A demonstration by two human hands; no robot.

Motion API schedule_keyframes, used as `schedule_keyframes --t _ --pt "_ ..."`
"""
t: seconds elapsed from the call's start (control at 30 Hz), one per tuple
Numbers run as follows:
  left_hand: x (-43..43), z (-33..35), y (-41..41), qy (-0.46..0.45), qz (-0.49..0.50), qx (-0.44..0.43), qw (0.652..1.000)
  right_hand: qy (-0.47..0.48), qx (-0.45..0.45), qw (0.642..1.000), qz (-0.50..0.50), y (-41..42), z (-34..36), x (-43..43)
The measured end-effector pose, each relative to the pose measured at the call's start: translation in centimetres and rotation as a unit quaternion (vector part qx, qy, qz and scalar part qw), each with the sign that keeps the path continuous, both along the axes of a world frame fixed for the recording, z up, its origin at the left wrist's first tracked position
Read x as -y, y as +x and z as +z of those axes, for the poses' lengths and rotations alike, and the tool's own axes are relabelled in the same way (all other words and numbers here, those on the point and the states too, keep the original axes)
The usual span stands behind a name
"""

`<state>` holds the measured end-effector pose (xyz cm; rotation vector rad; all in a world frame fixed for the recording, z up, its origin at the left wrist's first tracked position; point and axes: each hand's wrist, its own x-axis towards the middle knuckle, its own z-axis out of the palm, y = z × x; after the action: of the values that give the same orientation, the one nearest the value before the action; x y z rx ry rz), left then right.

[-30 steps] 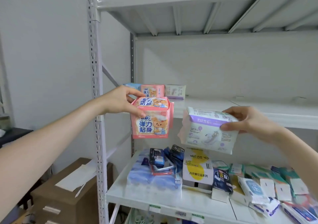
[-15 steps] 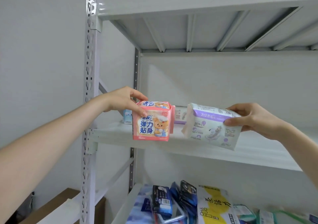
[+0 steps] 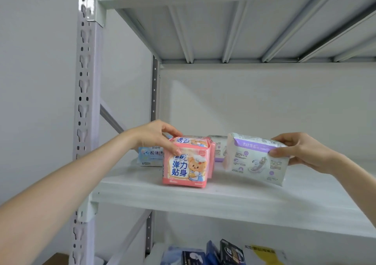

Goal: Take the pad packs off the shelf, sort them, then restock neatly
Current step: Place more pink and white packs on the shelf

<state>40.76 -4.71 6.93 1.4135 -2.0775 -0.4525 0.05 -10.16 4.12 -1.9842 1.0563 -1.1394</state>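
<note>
My left hand [image 3: 156, 137] grips the top of a pink pad pack [image 3: 186, 166] with a bear picture, which stands upright on the white shelf board [image 3: 223, 201] near its front. My right hand [image 3: 299, 153] holds a white and purple pad pack [image 3: 254, 159] by its right end, just above the shelf and to the right of the pink one. Behind them stand a pale blue pack [image 3: 150, 156] at the left and another white and purple pack [image 3: 218, 148], partly hidden.
A perforated grey upright post [image 3: 86, 102] rises at the left of the shelf unit. The ribbed underside of the shelf above [image 3: 244, 24] is overhead. Dark blue and yellow packs [image 3: 232, 253] lie on the shelf below.
Both hands rose and moved forward with their packs onto the upper shelf. The pink pack now stands on the board. My view tilted upward, so the lower shelf dropped out of sight.
</note>
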Motion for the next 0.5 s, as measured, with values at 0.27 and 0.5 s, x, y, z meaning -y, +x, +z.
schedule_keyframes --t 0.27,0.5 --pt "2.8 -1.8 0.4 -0.013 -0.012 -0.043 0.999 0.038 -0.022 0.999 -0.013 1.4 -0.2 5.4" --pt "3.3 -2.5 0.9 -0.023 -0.028 -0.074 0.997 0.076 -0.049 0.995 -0.034 2.6 -0.1 10.1"
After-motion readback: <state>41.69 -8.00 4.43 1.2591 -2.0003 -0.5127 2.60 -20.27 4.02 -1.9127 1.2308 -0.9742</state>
